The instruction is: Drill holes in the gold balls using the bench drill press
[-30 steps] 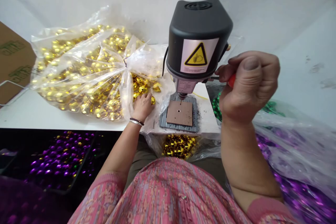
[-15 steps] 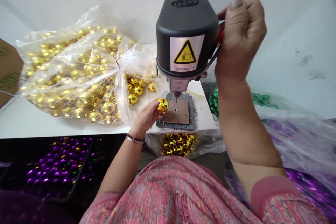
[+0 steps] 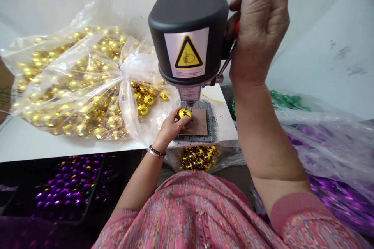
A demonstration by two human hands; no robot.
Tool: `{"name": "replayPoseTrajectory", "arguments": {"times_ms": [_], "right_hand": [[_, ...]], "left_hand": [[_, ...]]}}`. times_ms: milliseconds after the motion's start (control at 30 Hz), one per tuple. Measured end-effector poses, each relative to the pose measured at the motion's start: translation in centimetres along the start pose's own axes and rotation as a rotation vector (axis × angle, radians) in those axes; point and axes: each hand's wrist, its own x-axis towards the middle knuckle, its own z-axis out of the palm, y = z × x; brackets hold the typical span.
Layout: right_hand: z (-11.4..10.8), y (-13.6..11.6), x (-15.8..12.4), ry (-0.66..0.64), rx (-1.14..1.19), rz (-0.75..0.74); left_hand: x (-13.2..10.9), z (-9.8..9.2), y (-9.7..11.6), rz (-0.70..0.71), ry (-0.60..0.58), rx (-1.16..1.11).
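A gold faceted ball (image 3: 184, 114) is held between the thumb and fingers of my left hand (image 3: 172, 126), just left of the thin bit under the drill press (image 3: 188, 27). Whether the bit touches the ball is unclear. My right hand (image 3: 261, 27) is closed round the red-ended lever (image 3: 236, 30) at the right side of the machine's dark head. Below the bit, a brown square plate (image 3: 198, 122) lies on the grey base (image 3: 209, 120), with dark crumbs around it.
A clear bag of gold balls (image 3: 73, 85) covers the table's left part. More gold balls (image 3: 198, 158) are below the table edge. Purple balls (image 3: 66, 186) lie in a dark crate at lower left. Green balls (image 3: 284, 100) and purple ones (image 3: 341, 202) are at right.
My left hand has brought the gold ball closer to the bit, and its thumb now lies at the ball's near side. The view has shifted; my right hand remains on the lever.
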Motion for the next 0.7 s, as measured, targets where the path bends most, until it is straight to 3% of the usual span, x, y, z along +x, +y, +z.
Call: {"name": "replayPoseTrajectory", "arguments": {"times_ms": [267,533,700], "right_hand": [[-0.1,0.0,-0.2,-0.013,0.076,-0.018],[-0.1,0.3,-0.3,-0.030,0.112,-0.038],[-0.3,-0.5,-0.4,-0.032,0.072,0.019]], "left_hand": [[0.5,0.4,-0.1,0.150,-0.037,0.232],[0.0,1.2,0.1,0.205,-0.015,0.439],[0.4,1.3,-0.6,0.209,-0.035,0.442]]}}
